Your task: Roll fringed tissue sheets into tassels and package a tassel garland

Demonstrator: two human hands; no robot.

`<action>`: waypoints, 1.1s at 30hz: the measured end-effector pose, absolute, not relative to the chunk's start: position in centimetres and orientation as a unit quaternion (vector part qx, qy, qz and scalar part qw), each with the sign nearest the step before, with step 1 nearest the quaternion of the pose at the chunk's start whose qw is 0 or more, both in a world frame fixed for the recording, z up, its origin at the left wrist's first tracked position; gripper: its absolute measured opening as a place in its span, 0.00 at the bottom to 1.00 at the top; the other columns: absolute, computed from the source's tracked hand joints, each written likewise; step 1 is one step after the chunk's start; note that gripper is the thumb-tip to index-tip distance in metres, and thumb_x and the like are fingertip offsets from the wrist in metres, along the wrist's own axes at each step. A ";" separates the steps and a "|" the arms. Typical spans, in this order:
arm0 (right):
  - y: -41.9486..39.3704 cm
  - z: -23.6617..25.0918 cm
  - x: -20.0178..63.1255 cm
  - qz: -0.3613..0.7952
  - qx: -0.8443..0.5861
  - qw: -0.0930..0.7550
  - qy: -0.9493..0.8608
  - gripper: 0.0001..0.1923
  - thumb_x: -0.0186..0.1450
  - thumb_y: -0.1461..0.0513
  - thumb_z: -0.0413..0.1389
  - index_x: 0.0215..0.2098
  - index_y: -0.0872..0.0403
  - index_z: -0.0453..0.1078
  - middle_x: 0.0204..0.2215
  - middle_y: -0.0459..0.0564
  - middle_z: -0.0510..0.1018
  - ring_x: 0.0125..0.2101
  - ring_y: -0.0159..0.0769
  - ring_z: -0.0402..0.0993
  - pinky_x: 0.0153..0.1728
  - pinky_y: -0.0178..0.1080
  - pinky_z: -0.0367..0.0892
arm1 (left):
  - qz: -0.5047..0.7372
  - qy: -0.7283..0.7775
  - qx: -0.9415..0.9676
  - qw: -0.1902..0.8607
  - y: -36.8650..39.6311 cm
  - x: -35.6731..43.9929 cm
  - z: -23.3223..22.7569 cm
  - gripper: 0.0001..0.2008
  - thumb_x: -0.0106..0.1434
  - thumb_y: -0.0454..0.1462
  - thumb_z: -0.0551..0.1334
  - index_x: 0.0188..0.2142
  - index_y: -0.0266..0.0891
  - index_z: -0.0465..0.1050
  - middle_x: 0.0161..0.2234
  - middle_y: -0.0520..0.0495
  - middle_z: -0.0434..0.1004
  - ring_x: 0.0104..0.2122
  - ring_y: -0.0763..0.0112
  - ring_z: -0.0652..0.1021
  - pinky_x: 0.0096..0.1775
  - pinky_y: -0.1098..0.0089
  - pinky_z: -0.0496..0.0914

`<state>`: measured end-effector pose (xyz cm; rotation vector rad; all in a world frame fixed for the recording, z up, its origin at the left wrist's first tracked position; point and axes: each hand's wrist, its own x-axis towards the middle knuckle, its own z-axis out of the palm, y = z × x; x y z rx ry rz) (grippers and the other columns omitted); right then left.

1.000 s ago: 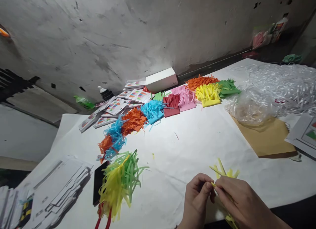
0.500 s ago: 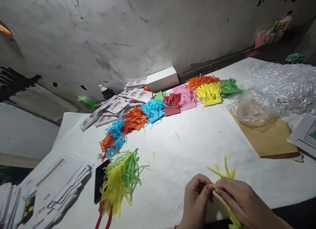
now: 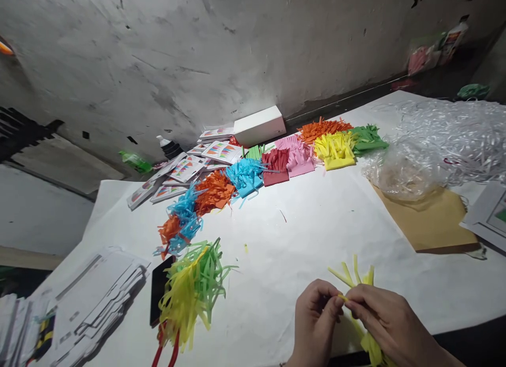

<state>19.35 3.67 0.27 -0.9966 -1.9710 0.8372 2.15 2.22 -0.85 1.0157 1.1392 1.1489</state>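
At the lower right, both my hands meet over a yellow fringed tissue paper tassel, whose strips fan out above and below my fingers. The thumb and fingers of my left hand pinch its thin middle part. My right hand is closed round the same tassel just beside, partly hiding it. Further left lies a bunch of yellow and green tassels with red cord, partly over a black phone-like slab.
Fringed paper bundles in yellow, dark red, blue and orange form a row. Behind are printed packs and a white box. Cut white sheets lie left; a brown envelope and clear plastic lie right.
My hands stay almost in place, still pinching the yellow tassel. Its upper strips have tilted slightly left, and the strips below my right hand have shifted.
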 end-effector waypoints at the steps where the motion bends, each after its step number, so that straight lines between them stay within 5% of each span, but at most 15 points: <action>1: 3.8 0.3 19.3 0.328 -0.399 0.382 -0.766 0.11 0.75 0.64 0.49 0.37 0.49 0.70 0.26 0.40 0.76 0.26 0.28 0.76 0.29 0.30 0.67 | 0.482 0.488 0.445 0.576 2.3 1.9 -0.6 0.17 0.65 0.49 0.67 0.32 0.36 0.76 0.26 0.50 0.72 0.24 0.74 0.72 0.29 0.73 0.67; 10: 3.9 -0.1 19.6 0.340 -0.396 0.359 -0.773 0.09 0.76 0.63 0.49 0.40 0.48 0.70 0.30 0.40 0.79 0.29 0.28 0.78 0.31 0.30 0.70 | 0.427 0.474 0.686 0.351 3.4 0.1 1.1 0.08 0.64 0.29 0.62 0.36 0.39 0.80 0.28 0.46 0.81 0.29 0.70 0.79 0.33 0.74 0.72; 16: 4.4 -0.1 19.1 0.186 -0.349 0.391 -0.831 0.11 0.77 0.64 0.48 0.55 0.50 0.66 0.38 0.47 0.83 0.39 0.35 0.83 0.41 0.34 0.75 | 0.408 0.441 0.781 0.169 3.6 0.4 0.0 0.10 0.64 0.25 0.57 0.36 0.40 0.74 0.28 0.47 0.79 0.26 0.70 0.78 0.30 0.74 0.73; 22: 4.7 0.1 17.6 0.173 -0.335 0.392 -0.839 0.13 0.78 0.65 0.42 0.48 0.51 0.68 0.34 0.47 0.83 0.33 0.35 0.83 0.34 0.34 0.74 | 0.379 0.446 0.810 0.040 3.5 -0.7 -0.3 0.11 0.67 0.25 0.54 0.36 0.41 0.69 0.26 0.48 0.77 0.24 0.70 0.77 0.26 0.74 0.71; 33: 5.2 -0.9 15.6 0.130 -0.371 0.279 -0.876 0.10 0.66 0.71 0.50 0.33 0.50 0.61 0.28 0.43 0.74 0.29 0.34 0.75 0.29 0.35 0.67 | 0.428 0.451 0.782 -0.029 3.7 -2.4 -2.5 0.13 0.63 0.25 0.50 0.33 0.44 0.64 0.25 0.50 0.72 0.22 0.71 0.73 0.23 0.74 0.66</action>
